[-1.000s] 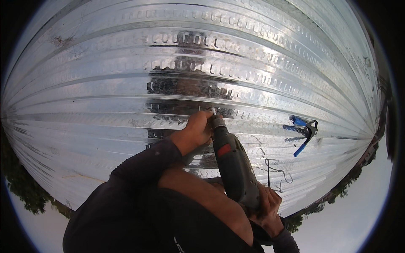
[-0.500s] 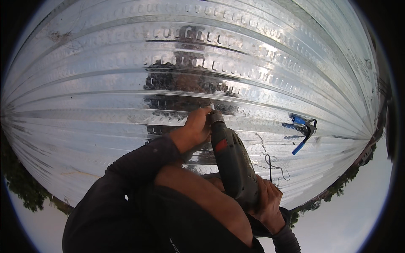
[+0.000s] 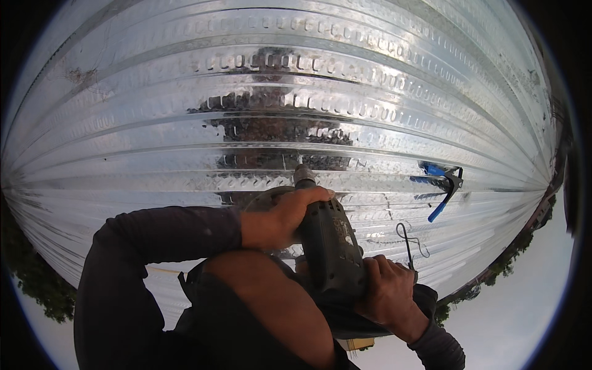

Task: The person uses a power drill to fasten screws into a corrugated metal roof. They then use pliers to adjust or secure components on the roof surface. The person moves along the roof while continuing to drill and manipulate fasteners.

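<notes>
A dark green power drill (image 3: 331,242) points down onto a shiny corrugated metal roof sheet (image 3: 185,123). My left hand (image 3: 280,217) wraps over the front of the drill's body, just behind the chuck (image 3: 304,175). My right hand (image 3: 387,291) grips the drill's rear handle. The chuck's tip meets the sheet near a dark reflection in the metal. My bent knee (image 3: 271,308) sits under the drill, between both dark-sleeved arms.
A blue-handled tool (image 3: 441,185) lies on the sheet to the right. A thin dark cord (image 3: 407,240) curls on the metal beside my right hand. The roof edge runs along the lower right, with trees (image 3: 499,265) and sky beyond.
My left hand has slid from the sheet by the chuck onto the drill's front body. The drill has stayed upright on the same spot of the sheet.
</notes>
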Demonstrator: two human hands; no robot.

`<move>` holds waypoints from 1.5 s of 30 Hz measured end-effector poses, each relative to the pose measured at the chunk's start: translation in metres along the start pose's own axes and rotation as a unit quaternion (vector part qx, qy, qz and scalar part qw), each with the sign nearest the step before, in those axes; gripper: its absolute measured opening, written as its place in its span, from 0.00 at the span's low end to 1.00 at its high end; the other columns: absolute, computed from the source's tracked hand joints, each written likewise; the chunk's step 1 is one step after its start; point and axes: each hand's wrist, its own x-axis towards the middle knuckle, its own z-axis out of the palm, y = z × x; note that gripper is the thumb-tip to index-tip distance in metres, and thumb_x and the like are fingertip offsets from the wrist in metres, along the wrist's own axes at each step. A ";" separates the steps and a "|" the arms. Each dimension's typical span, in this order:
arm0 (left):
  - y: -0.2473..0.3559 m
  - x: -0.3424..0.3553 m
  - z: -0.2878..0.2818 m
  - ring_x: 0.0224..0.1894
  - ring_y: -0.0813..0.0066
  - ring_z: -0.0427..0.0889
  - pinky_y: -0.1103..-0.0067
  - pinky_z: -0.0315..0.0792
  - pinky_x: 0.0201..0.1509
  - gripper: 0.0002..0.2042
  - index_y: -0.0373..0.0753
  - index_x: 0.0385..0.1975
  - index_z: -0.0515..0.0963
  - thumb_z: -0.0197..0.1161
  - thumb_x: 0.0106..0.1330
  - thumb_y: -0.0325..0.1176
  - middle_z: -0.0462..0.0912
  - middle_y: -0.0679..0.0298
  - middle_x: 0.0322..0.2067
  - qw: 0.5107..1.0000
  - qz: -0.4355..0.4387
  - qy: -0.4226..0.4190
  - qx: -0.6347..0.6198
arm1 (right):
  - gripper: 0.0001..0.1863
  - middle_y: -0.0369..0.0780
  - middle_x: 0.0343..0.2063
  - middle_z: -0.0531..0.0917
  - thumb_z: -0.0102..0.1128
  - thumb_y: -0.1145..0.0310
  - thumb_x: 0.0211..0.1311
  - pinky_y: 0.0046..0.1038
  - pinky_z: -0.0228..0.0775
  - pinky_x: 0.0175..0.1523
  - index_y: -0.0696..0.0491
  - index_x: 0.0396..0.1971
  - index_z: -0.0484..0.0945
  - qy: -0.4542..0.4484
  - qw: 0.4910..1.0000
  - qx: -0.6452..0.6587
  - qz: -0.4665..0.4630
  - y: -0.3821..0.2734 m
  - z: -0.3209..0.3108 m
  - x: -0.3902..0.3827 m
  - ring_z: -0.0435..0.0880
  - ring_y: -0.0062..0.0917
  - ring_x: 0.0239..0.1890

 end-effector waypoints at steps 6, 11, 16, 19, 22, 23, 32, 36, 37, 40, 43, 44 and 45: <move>0.005 0.003 -0.002 0.42 0.67 0.82 0.66 0.77 0.51 0.17 0.41 0.45 0.77 0.62 0.65 0.46 0.82 0.59 0.39 1.000 -0.021 -0.021 0.000 | 0.21 0.41 0.24 0.75 0.73 0.62 0.36 0.38 0.71 0.27 0.54 0.29 0.72 0.045 0.999 -0.014 -0.021 0.004 0.005 0.004 0.81 0.38 0.24; 0.004 0.007 -0.008 0.42 0.66 0.82 0.65 0.77 0.52 0.17 0.41 0.46 0.76 0.61 0.65 0.46 0.82 0.59 0.39 0.999 -0.015 -0.048 -0.005 | 0.23 0.41 0.21 0.73 0.75 0.61 0.33 0.37 0.68 0.26 0.54 0.25 0.70 0.070 0.997 -0.004 -0.033 0.003 0.007 0.006 0.78 0.38 0.21; 0.007 0.008 -0.003 0.39 0.70 0.82 0.71 0.76 0.50 0.13 0.42 0.43 0.79 0.63 0.66 0.43 0.82 0.64 0.36 0.999 -0.022 -0.027 -0.029 | 0.22 0.41 0.21 0.72 0.75 0.62 0.34 0.37 0.68 0.27 0.54 0.25 0.70 0.076 0.996 -0.005 -0.037 0.007 0.003 0.009 0.77 0.37 0.20; 0.014 0.001 0.006 0.40 0.70 0.82 0.71 0.77 0.50 0.15 0.42 0.44 0.79 0.62 0.66 0.45 0.83 0.63 0.37 0.998 -0.052 -0.016 -0.028 | 0.13 0.39 0.25 0.73 0.63 0.65 0.47 0.34 0.70 0.29 0.54 0.30 0.73 0.034 0.999 -0.008 -0.039 0.009 -0.005 0.009 0.79 0.31 0.25; 0.008 0.007 -0.001 0.42 0.66 0.84 0.67 0.80 0.51 0.18 0.40 0.48 0.77 0.62 0.65 0.46 0.83 0.58 0.41 0.999 -0.010 -0.035 -0.026 | 0.11 0.39 0.25 0.73 0.61 0.66 0.49 0.33 0.69 0.29 0.54 0.31 0.73 0.035 0.998 -0.010 -0.053 0.011 -0.008 0.011 0.78 0.31 0.25; 0.008 0.008 -0.002 0.41 0.67 0.84 0.67 0.80 0.51 0.18 0.40 0.47 0.77 0.61 0.66 0.46 0.84 0.58 0.41 0.999 -0.016 -0.036 -0.023 | 0.11 0.39 0.25 0.73 0.61 0.67 0.49 0.33 0.69 0.29 0.54 0.31 0.73 0.034 0.998 -0.013 -0.052 0.011 -0.009 0.012 0.78 0.31 0.25; 0.012 0.007 -0.001 0.42 0.67 0.85 0.68 0.80 0.51 0.18 0.39 0.47 0.77 0.61 0.67 0.46 0.84 0.57 0.41 0.996 -0.030 -0.070 -0.041 | 0.14 0.40 0.23 0.73 0.66 0.65 0.44 0.35 0.67 0.29 0.55 0.28 0.72 0.054 0.997 -0.029 -0.052 0.012 -0.007 0.015 0.76 0.33 0.23; 0.014 0.006 0.000 0.40 0.68 0.83 0.68 0.79 0.50 0.16 0.41 0.44 0.77 0.61 0.66 0.46 0.83 0.60 0.38 0.997 -0.030 -0.060 -0.030 | 0.13 0.40 0.23 0.73 0.65 0.65 0.48 0.34 0.67 0.30 0.55 0.28 0.72 0.060 0.996 -0.033 -0.060 0.013 -0.001 0.012 0.76 0.32 0.23; 0.015 0.005 0.001 0.39 0.69 0.83 0.69 0.79 0.49 0.15 0.42 0.43 0.77 0.61 0.66 0.45 0.82 0.62 0.37 0.998 -0.027 -0.058 -0.027 | 0.15 0.40 0.23 0.73 0.68 0.63 0.47 0.35 0.67 0.29 0.55 0.28 0.72 0.069 0.995 -0.033 -0.063 0.013 0.001 0.012 0.75 0.33 0.21; 0.015 0.007 -0.002 0.38 0.70 0.82 0.70 0.79 0.48 0.15 0.42 0.43 0.77 0.62 0.66 0.46 0.82 0.62 0.36 0.998 -0.027 -0.052 -0.024 | 0.15 0.40 0.23 0.73 0.67 0.62 0.50 0.34 0.67 0.30 0.55 0.28 0.73 0.068 0.995 -0.036 -0.057 0.009 -0.006 0.016 0.75 0.33 0.22; 0.017 0.006 -0.002 0.37 0.71 0.82 0.71 0.79 0.47 0.15 0.42 0.43 0.77 0.62 0.67 0.47 0.82 0.63 0.35 0.997 -0.041 -0.057 -0.032 | 0.09 0.39 0.25 0.72 0.60 0.66 0.50 0.33 0.67 0.31 0.52 0.25 0.70 0.053 0.997 -0.035 -0.051 0.008 -0.006 0.015 0.76 0.30 0.26; 0.016 0.007 -0.002 0.37 0.71 0.82 0.71 0.79 0.47 0.15 0.42 0.43 0.77 0.62 0.67 0.47 0.82 0.63 0.35 0.997 -0.041 -0.059 -0.029 | 0.09 0.39 0.25 0.72 0.61 0.66 0.50 0.33 0.67 0.30 0.52 0.25 0.70 0.053 0.997 -0.036 -0.051 0.007 -0.006 0.015 0.76 0.30 0.26; 0.016 0.008 -0.003 0.37 0.72 0.82 0.71 0.79 0.46 0.15 0.42 0.43 0.77 0.61 0.67 0.47 0.82 0.63 0.35 0.997 -0.040 -0.060 -0.025 | 0.09 0.39 0.24 0.71 0.61 0.66 0.49 0.33 0.67 0.30 0.52 0.25 0.69 0.053 0.997 -0.037 -0.050 0.007 -0.007 0.016 0.76 0.30 0.26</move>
